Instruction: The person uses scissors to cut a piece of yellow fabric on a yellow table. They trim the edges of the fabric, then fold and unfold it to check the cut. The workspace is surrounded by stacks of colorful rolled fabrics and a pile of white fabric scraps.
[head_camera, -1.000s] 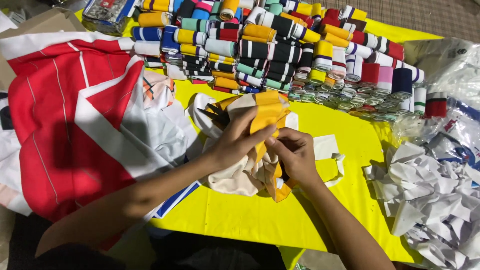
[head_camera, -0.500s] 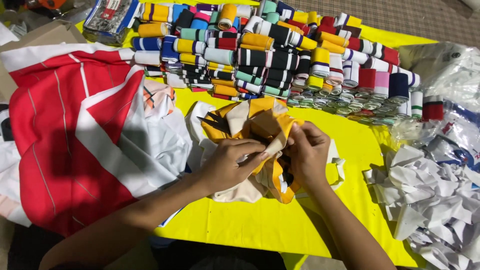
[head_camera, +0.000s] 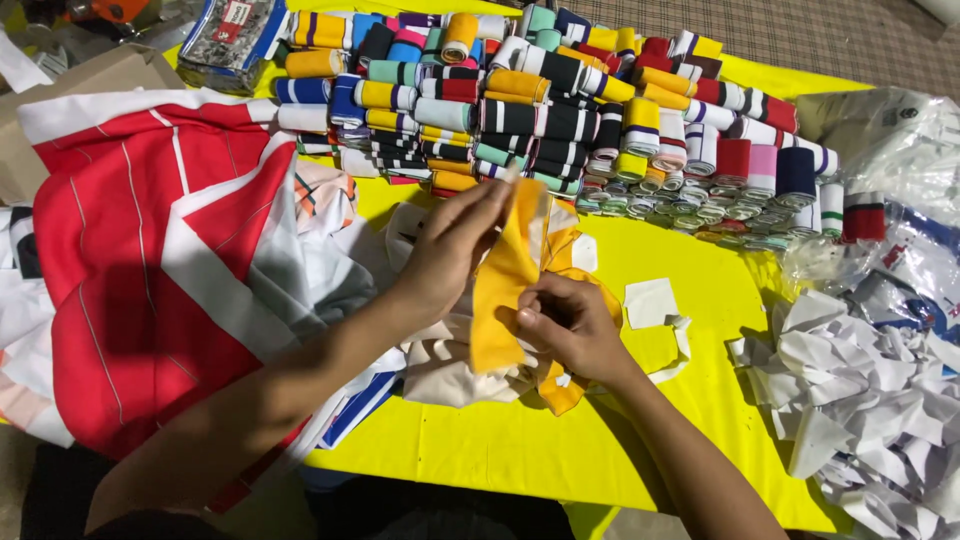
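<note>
I am holding a yellow fabric strip (head_camera: 508, 290) up between both hands over the yellow table (head_camera: 500, 470), and its long axis is running nearly upright in my view, from my right hand (head_camera: 565, 325) below to my left hand (head_camera: 455, 245) above. My left hand is pinching the strip's upper end, fingers pressed together on the cloth just below the stacked rolls of striped ribbing (head_camera: 560, 100). My right hand is closed on the lower part, thumb on top, the knuckles curled toward me, so the strip is being stretched flat between the two grips. The right hand is the nearer one to my body; the left is reaching farther out and across. Under the strip a cream-coloured garment piece (head_camera: 450, 365) is lying bunched, touching it, with more yellow trim trailing out beneath my right wrist. To my left a red and white jersey (head_camera: 140, 270) is spreading over the table edge; to my right, well apart, a heap of crumpled white paper (head_camera: 860, 390) is sitting beside small white paper scraps (head_camera: 650, 300).
</note>
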